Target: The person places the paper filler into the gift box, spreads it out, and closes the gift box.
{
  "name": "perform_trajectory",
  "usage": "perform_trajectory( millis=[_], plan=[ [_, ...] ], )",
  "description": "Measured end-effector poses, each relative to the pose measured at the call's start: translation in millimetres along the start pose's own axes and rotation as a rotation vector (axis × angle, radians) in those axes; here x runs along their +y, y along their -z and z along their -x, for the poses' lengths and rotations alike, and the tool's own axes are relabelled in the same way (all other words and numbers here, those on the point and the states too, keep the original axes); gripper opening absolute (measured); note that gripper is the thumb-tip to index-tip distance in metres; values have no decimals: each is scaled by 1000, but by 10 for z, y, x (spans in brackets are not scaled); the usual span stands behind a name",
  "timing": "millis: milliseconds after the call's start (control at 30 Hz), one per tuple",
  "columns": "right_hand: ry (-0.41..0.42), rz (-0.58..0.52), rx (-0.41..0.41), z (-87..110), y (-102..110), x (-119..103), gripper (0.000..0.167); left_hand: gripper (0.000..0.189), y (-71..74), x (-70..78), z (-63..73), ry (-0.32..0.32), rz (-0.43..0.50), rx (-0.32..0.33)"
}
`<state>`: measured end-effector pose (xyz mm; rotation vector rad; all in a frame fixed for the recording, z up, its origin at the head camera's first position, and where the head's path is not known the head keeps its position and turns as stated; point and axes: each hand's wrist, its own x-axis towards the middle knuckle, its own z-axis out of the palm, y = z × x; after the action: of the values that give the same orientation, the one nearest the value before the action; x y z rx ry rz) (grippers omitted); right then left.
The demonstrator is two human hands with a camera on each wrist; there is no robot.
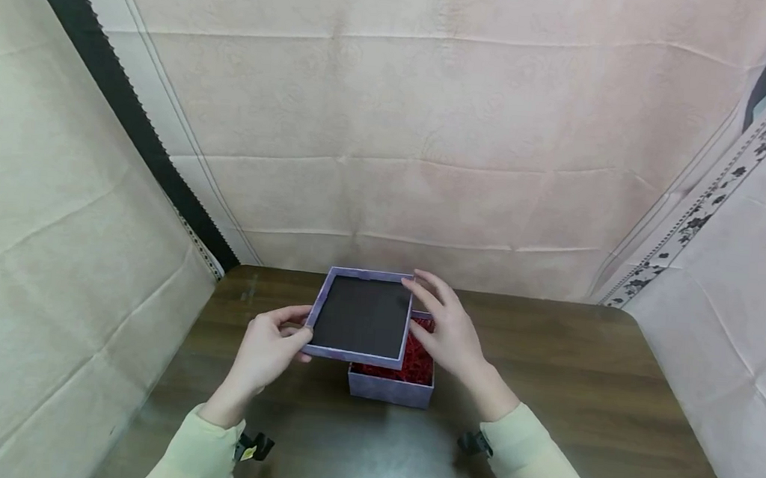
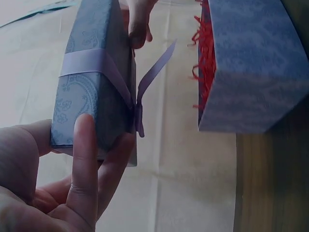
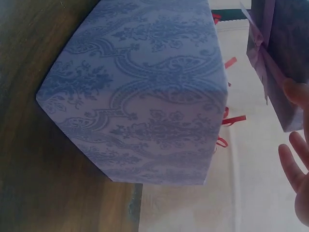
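Observation:
My left hand (image 1: 271, 346) pinches the near left corner of a purple patterned box lid (image 1: 355, 357), thumb on its rim. The lid's black inside faces up toward the head camera. A lilac ribbon (image 2: 87, 64) with a bow wraps its outer side, seen in the left wrist view. My right hand (image 1: 446, 326) is at the lid's right edge with fingers extended and spread; one digit touches the lid in the right wrist view. Below the lid stands the matching box base (image 1: 390, 391), filled with red shredded paper (image 1: 419, 358) and partly covered by the lid in the head view.
The box base stands on a brown wooden table (image 1: 548, 372). Pale fabric (image 1: 398, 135) hangs behind the table's far edge and along both sides. Dark devices are strapped at the left wrist (image 1: 252, 448) and the right wrist (image 1: 475, 443).

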<state>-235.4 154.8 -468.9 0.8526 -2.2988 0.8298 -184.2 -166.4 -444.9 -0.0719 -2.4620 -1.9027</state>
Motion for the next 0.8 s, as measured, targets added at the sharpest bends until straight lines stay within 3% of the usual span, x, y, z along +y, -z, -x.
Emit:
perform_trajectory(
  millis=[200, 433, 633, 800],
  plan=[
    [-39, 5, 10, 57, 51, 43, 69, 33, -103, 58, 13, 2, -2, -16],
    [-168, -55, 45, 166, 78, 66, 56, 36, -140, 90, -1, -22, 75, -53],
    [-341, -209, 96, 256, 108, 35, 51, 39, -209, 47, 38, -177, 164, -93],
    [-511, -360, 55, 348, 147, -57, 39, 46, -334, -59, 29, -322, 137, -110]
  ],
)
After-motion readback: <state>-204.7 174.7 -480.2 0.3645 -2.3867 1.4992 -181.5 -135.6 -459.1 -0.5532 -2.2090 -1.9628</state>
